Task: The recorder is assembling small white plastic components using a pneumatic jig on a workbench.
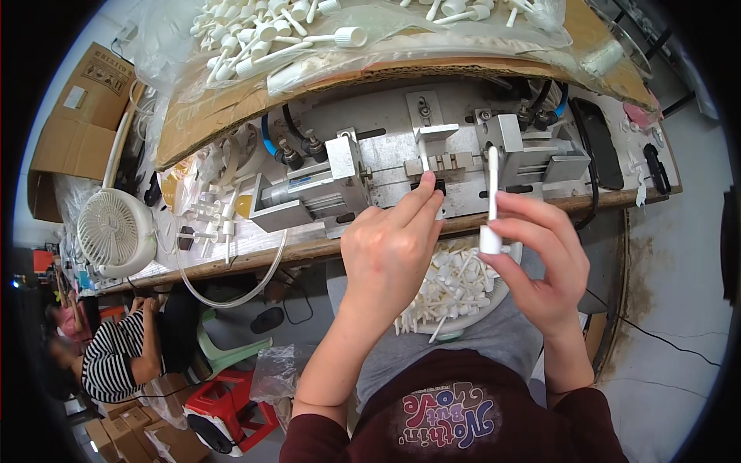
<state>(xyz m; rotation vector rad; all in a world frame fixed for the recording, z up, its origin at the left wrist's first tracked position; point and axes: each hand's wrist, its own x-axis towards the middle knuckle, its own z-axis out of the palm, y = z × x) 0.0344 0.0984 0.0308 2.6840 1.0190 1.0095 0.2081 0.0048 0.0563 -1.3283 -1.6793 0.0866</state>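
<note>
My right hand (544,258) pinches a white applicator cap (490,239) between thumb and fingers. Its ridged cap end is down and its long white stem points up, beside the right block of the metal fixture. My left hand (394,247) reaches to the middle of the metal fixture (390,185), index and middle fingers stretched out. Their tips touch the lower end of a second white stem (424,157) standing at the small centre jaws (451,163). My left thumb is hidden under the hand. Below my hands, a bowl (505,297) on my lap holds many white applicator caps (451,289).
Metal cylinders (309,193) with hoses flank the fixture. A cardboard sheet (231,116) above it bears a heap of white caps (266,35). A phone (598,143) lies to the right; a fan (116,231) and loose parts sit left. Another person (123,347) sits lower left.
</note>
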